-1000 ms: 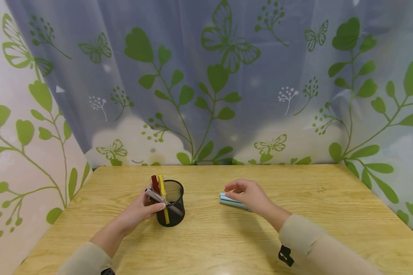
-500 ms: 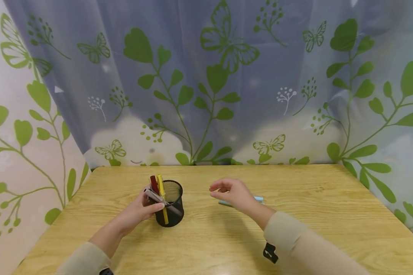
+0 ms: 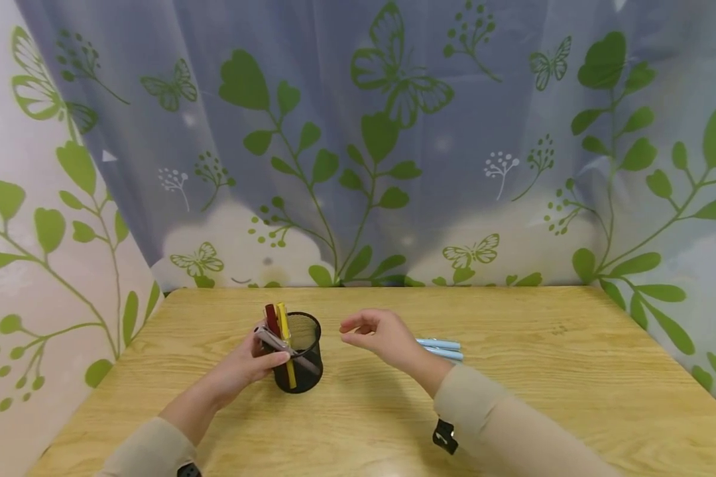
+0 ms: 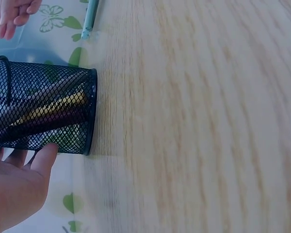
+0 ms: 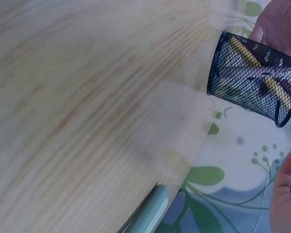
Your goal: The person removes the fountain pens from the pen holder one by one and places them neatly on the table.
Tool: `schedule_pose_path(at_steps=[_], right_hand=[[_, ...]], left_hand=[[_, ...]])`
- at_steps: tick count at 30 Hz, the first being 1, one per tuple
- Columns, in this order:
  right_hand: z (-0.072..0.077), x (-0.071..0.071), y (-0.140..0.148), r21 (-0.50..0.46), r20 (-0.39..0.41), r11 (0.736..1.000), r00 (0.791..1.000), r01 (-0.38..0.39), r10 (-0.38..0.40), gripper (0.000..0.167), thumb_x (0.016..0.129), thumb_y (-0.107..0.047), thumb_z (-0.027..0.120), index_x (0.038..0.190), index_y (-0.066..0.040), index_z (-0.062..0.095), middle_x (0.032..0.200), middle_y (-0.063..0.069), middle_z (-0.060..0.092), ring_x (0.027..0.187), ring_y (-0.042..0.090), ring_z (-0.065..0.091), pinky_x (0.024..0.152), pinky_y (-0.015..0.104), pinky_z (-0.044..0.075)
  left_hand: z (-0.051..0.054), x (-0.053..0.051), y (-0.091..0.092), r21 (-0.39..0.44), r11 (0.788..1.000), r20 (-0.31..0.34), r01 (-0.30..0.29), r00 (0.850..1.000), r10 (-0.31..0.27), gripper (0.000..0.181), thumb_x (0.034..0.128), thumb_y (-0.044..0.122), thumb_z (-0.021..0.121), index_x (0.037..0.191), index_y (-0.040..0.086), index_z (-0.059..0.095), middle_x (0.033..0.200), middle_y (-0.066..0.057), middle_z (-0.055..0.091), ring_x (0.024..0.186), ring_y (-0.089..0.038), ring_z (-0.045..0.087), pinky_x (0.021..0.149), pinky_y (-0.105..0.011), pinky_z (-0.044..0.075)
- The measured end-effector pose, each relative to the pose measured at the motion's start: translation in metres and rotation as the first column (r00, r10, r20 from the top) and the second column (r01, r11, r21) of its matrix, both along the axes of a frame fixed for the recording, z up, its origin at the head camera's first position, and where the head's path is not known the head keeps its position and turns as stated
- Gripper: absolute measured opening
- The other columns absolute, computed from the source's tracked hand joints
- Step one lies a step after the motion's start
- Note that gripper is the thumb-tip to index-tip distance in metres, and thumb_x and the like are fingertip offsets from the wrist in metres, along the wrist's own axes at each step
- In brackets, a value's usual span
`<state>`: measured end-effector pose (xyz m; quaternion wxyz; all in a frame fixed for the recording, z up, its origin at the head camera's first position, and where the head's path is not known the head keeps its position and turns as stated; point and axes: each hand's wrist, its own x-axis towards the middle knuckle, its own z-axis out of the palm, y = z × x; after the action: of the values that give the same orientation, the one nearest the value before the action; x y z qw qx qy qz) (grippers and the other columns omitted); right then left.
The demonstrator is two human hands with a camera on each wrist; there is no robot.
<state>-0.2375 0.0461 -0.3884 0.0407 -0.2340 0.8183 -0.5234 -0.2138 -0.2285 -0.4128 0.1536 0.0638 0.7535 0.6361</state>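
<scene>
Right hand, grip empty and loose, now nears the cup in left hand's grasp; blue pens remain outside it

Wood-grain table in front, printed curtain behind!
And I'm watching leafy green stems climb the blue-grey cloth, a big green butterfly spread high near the centre, a white sprig over to the right, a pale cloud low down, and pale, leaf-printed side panels flanking the lot.
</scene>
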Motion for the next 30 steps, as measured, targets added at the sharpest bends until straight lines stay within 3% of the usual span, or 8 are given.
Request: schedule_pose_path(at_steps=[20,30], right_hand=[[0.005,-0.003,-0.058,-0.031,0.017,0.998,0.998,-0.063,0.064,0.02,0.086,-0.019,0.069,0.103,-0.009,0.069,0.096,-0.003,0.067,0.085,0.01,0.059,0.071,0.025,0.049],[0.017,-0.001,-0.087,0.04,-0.023,0.996,0.997,-0.074,0.074,0.033,0.085,-0.02,0.07,0.116,-0.013,0.066,0.106,-0.002,0.066,0.086,0.01,0.059,0.067,0.023,0.049]], left_hand=[[-0.001,-0.002,0.0,0.011,1.0,0.001,0.017,1.0,-0.017,0.089,0.0896,0.023,0.064,0.15,0.012,0.0,0.148,-0.026,0.021,0.133,-0.038,0.026,0.102,-0.053,0.03],[0.0,0.001,-0.002,0.036,0.999,0.002,0.041,0.999,-0.041,0.087,0.091,0.022,0.062,0.15,0.013,-0.001,0.149,-0.024,0.018,0.134,-0.038,0.025,0.103,-0.054,0.028]])
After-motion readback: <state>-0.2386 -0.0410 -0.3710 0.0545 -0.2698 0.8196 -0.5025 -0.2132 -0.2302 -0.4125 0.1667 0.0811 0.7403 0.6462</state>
